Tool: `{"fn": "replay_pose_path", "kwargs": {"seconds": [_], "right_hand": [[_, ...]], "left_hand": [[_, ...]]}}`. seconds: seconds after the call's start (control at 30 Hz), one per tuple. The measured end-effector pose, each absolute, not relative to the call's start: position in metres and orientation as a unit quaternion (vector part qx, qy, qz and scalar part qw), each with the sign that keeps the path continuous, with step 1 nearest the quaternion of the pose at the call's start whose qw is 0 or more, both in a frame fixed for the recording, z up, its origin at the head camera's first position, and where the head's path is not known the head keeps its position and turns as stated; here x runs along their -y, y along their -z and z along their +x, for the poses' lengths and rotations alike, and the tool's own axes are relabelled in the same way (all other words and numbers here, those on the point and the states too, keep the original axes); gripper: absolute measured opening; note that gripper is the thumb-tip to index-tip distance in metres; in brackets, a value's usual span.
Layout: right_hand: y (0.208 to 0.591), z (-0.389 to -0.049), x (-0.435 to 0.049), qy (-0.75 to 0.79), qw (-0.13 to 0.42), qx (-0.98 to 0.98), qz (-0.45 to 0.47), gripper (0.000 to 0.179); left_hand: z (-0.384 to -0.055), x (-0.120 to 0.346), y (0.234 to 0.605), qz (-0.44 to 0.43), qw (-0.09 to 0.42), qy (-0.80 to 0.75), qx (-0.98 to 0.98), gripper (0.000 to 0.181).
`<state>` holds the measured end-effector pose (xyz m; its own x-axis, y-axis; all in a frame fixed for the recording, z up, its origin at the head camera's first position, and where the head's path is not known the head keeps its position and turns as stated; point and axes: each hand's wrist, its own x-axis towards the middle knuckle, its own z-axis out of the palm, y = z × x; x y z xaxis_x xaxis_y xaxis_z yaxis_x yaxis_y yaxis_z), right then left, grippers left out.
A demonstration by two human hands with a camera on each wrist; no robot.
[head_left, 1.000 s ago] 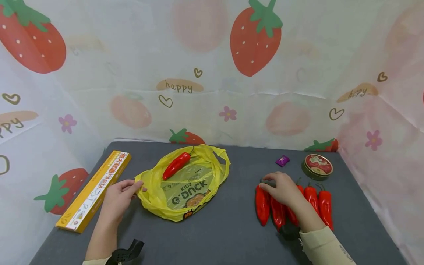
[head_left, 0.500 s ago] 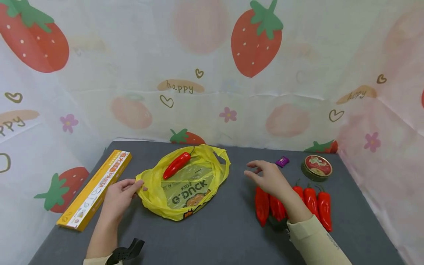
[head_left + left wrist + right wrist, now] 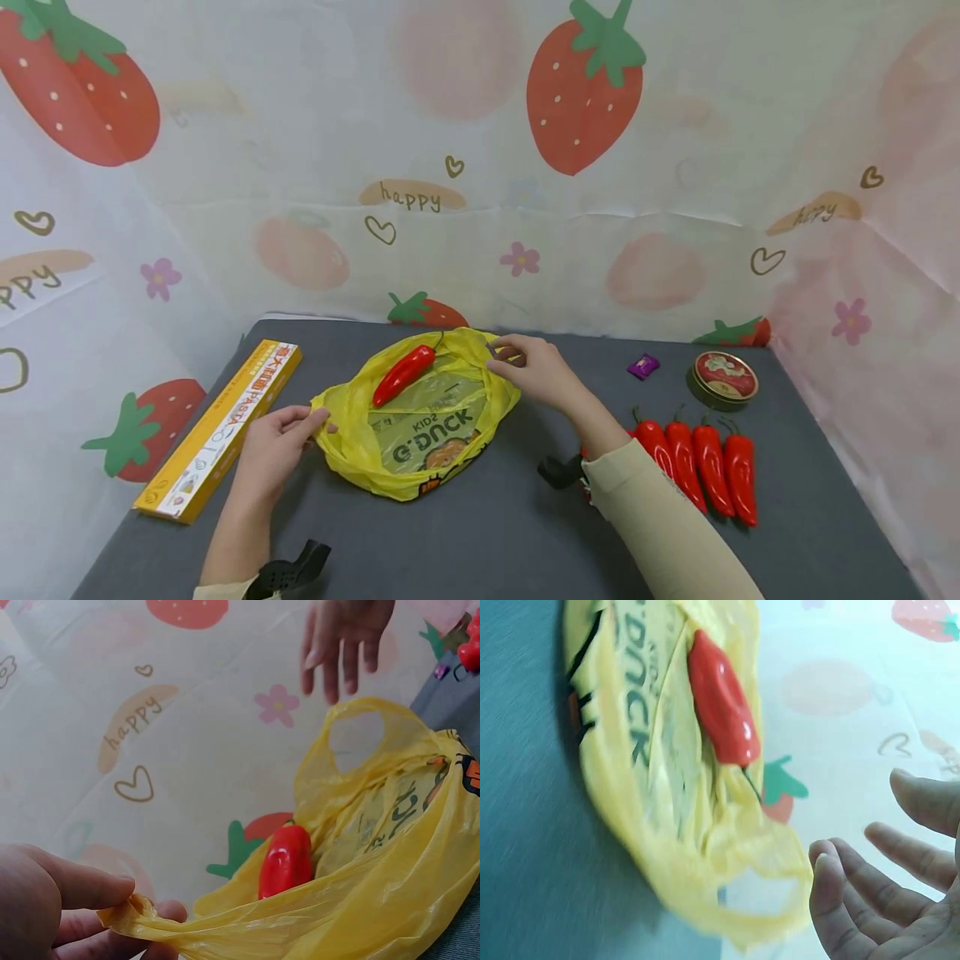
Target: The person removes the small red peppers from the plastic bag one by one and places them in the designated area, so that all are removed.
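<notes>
A yellow plastic bag (image 3: pixel 348 446) with "G.DUCK" print lies spread on the table, its mouth held partly open. One red chili pepper (image 3: pixel 403 375) with a thin stem rests in it, near the far side. My left hand (image 3: pixel 272 450) pinches the bag's left handle between thumb and fingers, plain in the left wrist view. Over the bag's right handle (image 3: pixel 322 761) hovers my right hand (image 3: pixel 542 373). Its fingers (image 3: pixel 885 889) are loosely bent with nothing between them in the right wrist view, apart from the plastic.
Several more red chili peppers (image 3: pixel 708 471) lie in a row at the right, partly behind the right sleeve (image 3: pixel 652 508). Beyond them are a round tin (image 3: pixel 725 377) and a small purple wrapped sweet (image 3: pixel 643 366). A yellow pasta box (image 3: pixel 221 429) lies along the left side.
My right hand has left the row of peppers and moved left, over to the bag's right handle. The left hand keeps its hold on the bag.
</notes>
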<state>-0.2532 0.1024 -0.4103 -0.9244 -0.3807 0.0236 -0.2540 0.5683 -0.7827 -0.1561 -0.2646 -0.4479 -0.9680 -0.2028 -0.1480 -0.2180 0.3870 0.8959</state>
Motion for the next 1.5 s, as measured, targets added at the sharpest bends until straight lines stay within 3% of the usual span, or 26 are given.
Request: {"fn": "replay_pose_path", "kwargs": {"seconds": [0.43,0.87,1.13,1.23,1.37,1.5], "right_hand": [[0.422,-0.291,-0.035,0.488,0.188,-0.837,-0.163,0.059],[0.445,-0.308,0.001,0.507,0.197,-0.829,-0.13,0.059],[0.457,-0.314,0.011,0.469,0.236,-0.84,-0.136,0.069],[0.462,-0.314,0.012,0.449,0.236,-0.851,-0.138,0.061],[0.466,-0.312,0.011,0.431,0.222,-0.864,-0.137,0.037],[0.465,-0.312,0.011,0.406,0.213,-0.874,-0.159,0.043]], "left_hand": [[-0.156,0.265,0.448,-0.123,0.009,-0.542,-0.832,0.048],[-0.153,0.269,0.448,-0.13,0.014,-0.539,-0.832,0.052],[-0.154,0.269,0.447,-0.129,0.015,-0.539,-0.832,0.052],[-0.154,0.269,0.448,-0.135,0.014,-0.538,-0.832,0.051],[-0.154,0.269,0.447,-0.137,0.018,-0.533,-0.835,0.052],[-0.155,0.269,0.449,-0.132,0.016,-0.532,-0.836,0.051]]}}
